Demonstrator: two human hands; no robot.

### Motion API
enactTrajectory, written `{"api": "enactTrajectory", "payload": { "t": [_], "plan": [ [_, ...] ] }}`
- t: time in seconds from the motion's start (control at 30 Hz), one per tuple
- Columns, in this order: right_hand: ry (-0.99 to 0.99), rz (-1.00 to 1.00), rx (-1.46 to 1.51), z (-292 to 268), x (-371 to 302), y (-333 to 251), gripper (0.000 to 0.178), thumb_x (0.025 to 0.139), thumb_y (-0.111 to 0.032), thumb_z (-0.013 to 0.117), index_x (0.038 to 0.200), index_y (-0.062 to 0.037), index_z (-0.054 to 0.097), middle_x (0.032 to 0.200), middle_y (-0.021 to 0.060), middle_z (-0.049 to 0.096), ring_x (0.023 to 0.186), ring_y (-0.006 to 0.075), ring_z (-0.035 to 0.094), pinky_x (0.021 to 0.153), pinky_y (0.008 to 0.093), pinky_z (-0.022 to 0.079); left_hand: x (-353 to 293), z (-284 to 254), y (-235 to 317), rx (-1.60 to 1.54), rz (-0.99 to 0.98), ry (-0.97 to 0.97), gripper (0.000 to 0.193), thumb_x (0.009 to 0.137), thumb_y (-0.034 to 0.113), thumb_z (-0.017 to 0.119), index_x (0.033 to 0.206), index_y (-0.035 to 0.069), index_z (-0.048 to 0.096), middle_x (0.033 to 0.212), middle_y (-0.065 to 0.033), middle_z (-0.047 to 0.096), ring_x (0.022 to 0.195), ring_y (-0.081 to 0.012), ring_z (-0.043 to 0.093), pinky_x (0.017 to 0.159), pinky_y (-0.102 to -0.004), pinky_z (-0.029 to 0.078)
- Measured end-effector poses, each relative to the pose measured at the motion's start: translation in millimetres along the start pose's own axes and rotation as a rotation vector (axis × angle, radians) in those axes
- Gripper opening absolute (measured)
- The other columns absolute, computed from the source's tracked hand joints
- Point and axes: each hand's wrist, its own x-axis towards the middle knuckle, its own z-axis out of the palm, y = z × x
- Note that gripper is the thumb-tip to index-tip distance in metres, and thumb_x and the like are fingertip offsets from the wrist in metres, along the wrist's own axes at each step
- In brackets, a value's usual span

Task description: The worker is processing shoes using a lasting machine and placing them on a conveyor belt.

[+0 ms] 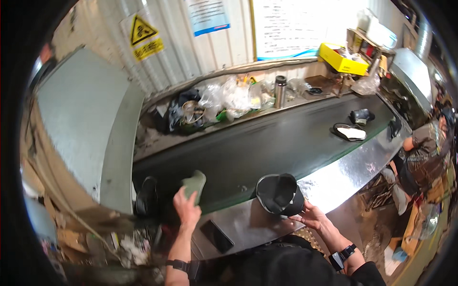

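My left hand (187,208) is closed on one end of a pale grey-green insole (194,185), a flat sole-shaped piece slightly blurred over the belt's near edge. To its left a dark shoe (146,196) lies on the black conveyor belt (248,148). My right hand (310,216) grips the lower right edge of a black cap-shaped thing (276,194) with a hollow middle, above the metal ledge. Its exact kind is hard to make out. A black phone (217,236) lies on the ledge between my hands.
Farther right on the belt are a shoe with a white inside (349,132) and a black shoe (361,116). Plastic bags (234,97) and a steel flask (280,91) line the back shelf. A grey machine housing (86,124) stands left; a seated person (422,148) is right.
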Motion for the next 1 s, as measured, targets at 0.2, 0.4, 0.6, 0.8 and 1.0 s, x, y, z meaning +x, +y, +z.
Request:
{"api": "enactTrajectory", "payload": {
  "t": [0.2,0.4,0.6,0.8,1.0],
  "plan": [
    [0.178,0.046,0.109,-3.7,-7.6,-13.2,0.039,0.105,-0.033,0.045,0.134,-0.0074,0.051,0.13,0.0129,0.059,0.125,0.0323,0.054,0.106,0.0555,0.045,-41.2,-3.2,143.8,-0.221,0.297,-0.04,0.049,0.061,0.012,0.074,0.109,0.016,0.071,0.132,-0.0171,0.05,0.125,-0.0355,0.045,0.109,-0.0546,0.034],
    [0.155,-0.023,-0.023,-19.0,-20.8,-25.3,0.037,0.104,-0.032,0.047,0.132,-0.01,0.055,0.122,0.0067,0.062,0.122,0.0278,0.055,0.104,0.0539,0.044,-117.6,42.6,240.9,-0.275,0.561,0.005,0.038,0.081,0.015,0.064,0.116,0.027,0.068,0.131,-0.0078,0.051,0.126,-0.0244,0.042,0.107,-0.046,0.033],
    [0.138,-0.344,-0.626,31.0,-51.7,-23.5,0.035,0.1,-0.021,0.057,0.128,0.0002,0.058,0.113,0.0109,0.068,0.104,0.0172,0.064,0.093,0.0375,0.049,-106.8,50.6,247.4,-0.816,0.233,-0.261,0.021,0.081,0.031,0.078,0.091,0.013,0.075,0.092,-0.0053,0.065,0.09,-0.023,0.06,0.088,-0.0371,0.045],
    [-0.479,-0.856,-1.799,24.7,-74.4,36.9,0.02,0.082,-0.011,0.075,0.098,-0.0023,0.068,0.083,0.0097,0.061,0.076,0.025,0.061,0.106,0.0478,0.046,-50.4,71.5,121.9,-1.966,-1.257,-0.576,0.043,0.1,0.035,0.058,0.12,-0.002,0.063,0.112,-0.0143,0.07,0.105,-0.0247,0.067,0.095,-0.0398,0.052],
    [-0.563,-1.152,-2.012,4.4,-41.2,77.0,0.051,0.069,-0.012,0.085,0.115,-0.0042,0.065,0.105,0.0137,0.062,0.097,0.0321,0.062,0.104,0.047,0.048,-30.2,98.8,107.3,-1.253,-1.168,-0.346,0.03,0.096,0.024,0.066,0.112,-0.002,0.068,0.105,-0.0112,0.071,0.098,-0.0217,0.067,0.09,-0.0369,0.052]
  ]
}}
